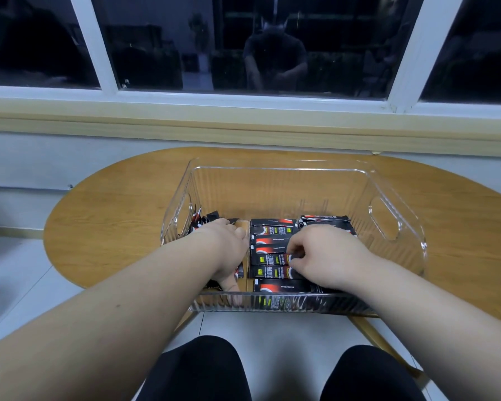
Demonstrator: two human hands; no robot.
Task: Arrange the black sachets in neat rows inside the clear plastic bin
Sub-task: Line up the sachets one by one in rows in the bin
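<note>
Clear plastic bin (275, 183), frame centre: black sachets (272, 259) form a neat middle row and another at its right, while a loose heap (206, 219) at left seems unsorted. The right hand (327, 256) pinches a middle-row sachet's end. The left hand (226, 250) covers the heap, its grip indiscernible.

Bare left hand (226, 250), right hand (327, 256); black trousers (197, 369).

The bin (394, 198) was clear, glossy, ribbed plastic, the sachets (272, 259) shiny black printed foil, and the desk (113, 221) smooth, matt wood.
</note>
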